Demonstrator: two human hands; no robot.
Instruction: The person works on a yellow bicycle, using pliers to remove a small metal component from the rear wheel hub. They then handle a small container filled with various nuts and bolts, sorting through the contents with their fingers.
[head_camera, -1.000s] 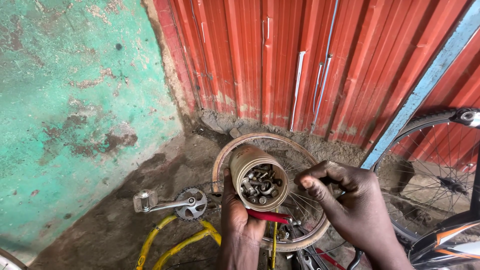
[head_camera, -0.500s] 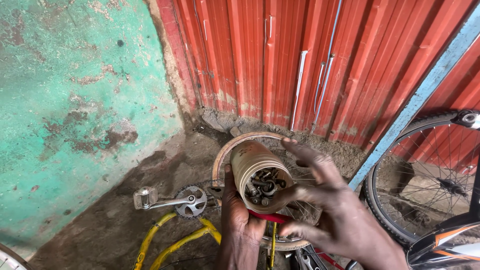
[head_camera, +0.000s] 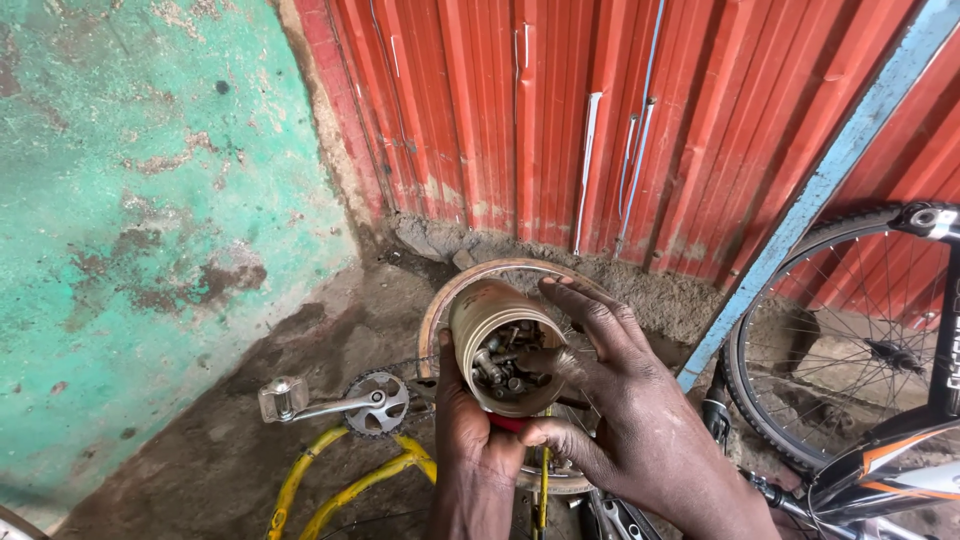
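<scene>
Left hand grips a tin of bolts; right hand fingers spread at its mouth, fingertip contents hidden. Rusty rim, crank behind.

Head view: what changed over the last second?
The right hand left the side of the tin can and came over its mouth; its fingers now dip into the bolts and nuts inside. The left hand grips the can from below as before. The pedal crank and bicycle wheel lie unchanged.
</scene>
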